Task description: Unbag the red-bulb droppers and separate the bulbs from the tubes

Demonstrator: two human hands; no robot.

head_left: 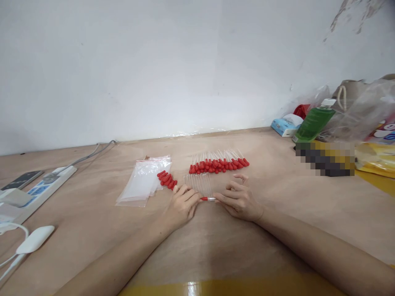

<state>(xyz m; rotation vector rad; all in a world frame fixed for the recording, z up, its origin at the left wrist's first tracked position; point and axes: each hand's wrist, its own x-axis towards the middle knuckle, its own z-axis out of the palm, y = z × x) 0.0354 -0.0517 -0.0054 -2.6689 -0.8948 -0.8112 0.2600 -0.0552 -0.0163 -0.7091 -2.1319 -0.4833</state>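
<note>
My left hand (182,204) and my right hand (237,199) meet over one dropper (209,198) lying between them. My left fingers pinch its red rubber bulb and my right fingers pinch its clear glass tube. Just behind them lie several bare glass tubes (199,183). A small heap of loose red bulbs (166,179) sits to the left of those. A row of finished droppers with red bulbs (219,163) lies farther back. A stack of clear zip bags (143,185) rests left of the bulbs.
On the left edge are a white power strip (46,186), a phone (22,179), a white charger (35,239) and cables. At the right stand a green bottle (313,123), a tissue pack (286,124), plastic bags (358,111) and yellow packaging (376,158). A white wall runs behind.
</note>
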